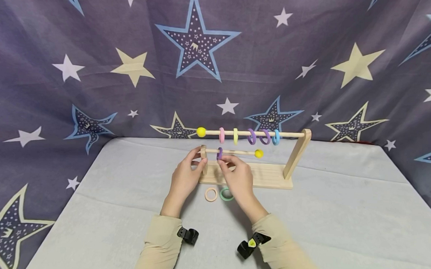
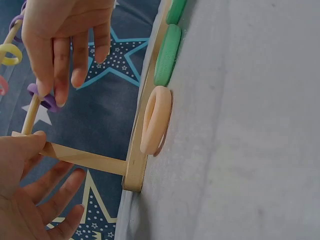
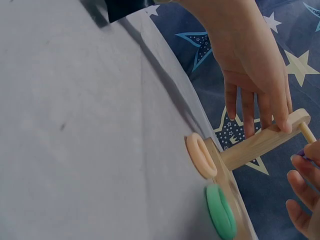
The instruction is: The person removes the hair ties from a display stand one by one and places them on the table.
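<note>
A wooden stand (image 1: 257, 180) has two posts, each bearing a horizontal rod. At the short left post (image 2: 85, 156), my left hand (image 1: 187, 176) grips the top between thumb and fingers. My right hand (image 1: 239, 177) pinches a purple ring (image 1: 219, 153) that is threaded on the lower rod (image 1: 236, 152), close to that post. A yellow ball (image 1: 258, 153) caps the rod's right end. On the upper rod (image 1: 289, 135) hang a pink ring (image 1: 221, 135), a yellow ring (image 1: 235, 136), two purple rings and a blue ring (image 1: 276, 137).
In front of the base, a peach ring (image 1: 211, 194) and a green ring (image 3: 221, 212) lie on the grey cloth (image 1: 120, 235). The tall right post (image 1: 297, 154) holds the upper rod. Behind the table hangs a star-patterned curtain (image 1: 241, 78).
</note>
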A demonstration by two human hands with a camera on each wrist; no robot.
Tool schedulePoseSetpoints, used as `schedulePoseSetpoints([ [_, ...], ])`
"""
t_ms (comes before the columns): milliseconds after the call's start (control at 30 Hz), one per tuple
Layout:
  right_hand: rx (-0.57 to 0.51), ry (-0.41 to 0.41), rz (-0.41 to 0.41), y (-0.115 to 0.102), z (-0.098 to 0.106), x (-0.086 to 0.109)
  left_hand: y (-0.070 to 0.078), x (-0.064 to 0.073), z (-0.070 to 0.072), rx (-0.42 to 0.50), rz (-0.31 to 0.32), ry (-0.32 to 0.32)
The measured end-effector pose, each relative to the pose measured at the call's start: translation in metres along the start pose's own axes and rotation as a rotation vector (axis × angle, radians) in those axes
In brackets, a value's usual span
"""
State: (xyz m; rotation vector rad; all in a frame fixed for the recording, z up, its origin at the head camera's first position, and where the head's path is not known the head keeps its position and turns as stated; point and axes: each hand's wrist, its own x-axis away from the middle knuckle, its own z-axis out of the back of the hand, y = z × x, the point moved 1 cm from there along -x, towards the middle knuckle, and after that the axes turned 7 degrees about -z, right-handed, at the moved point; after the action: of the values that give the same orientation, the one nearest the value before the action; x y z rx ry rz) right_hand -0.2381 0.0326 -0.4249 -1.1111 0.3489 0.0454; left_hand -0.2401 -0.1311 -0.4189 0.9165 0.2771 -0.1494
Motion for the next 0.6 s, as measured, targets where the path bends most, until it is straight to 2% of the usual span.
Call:
schedulePoseSetpoints([
  [233,0.035,0.016,-0.006,0.006,0.009,0.001,0.001,0.000,0.000,-0.004,0.002,0.002],
  [600,0.015,0.051,-0.025,0.008,0.024,0.003,0.002,0.001,0.000,-0.008,0.008,-0.004],
])
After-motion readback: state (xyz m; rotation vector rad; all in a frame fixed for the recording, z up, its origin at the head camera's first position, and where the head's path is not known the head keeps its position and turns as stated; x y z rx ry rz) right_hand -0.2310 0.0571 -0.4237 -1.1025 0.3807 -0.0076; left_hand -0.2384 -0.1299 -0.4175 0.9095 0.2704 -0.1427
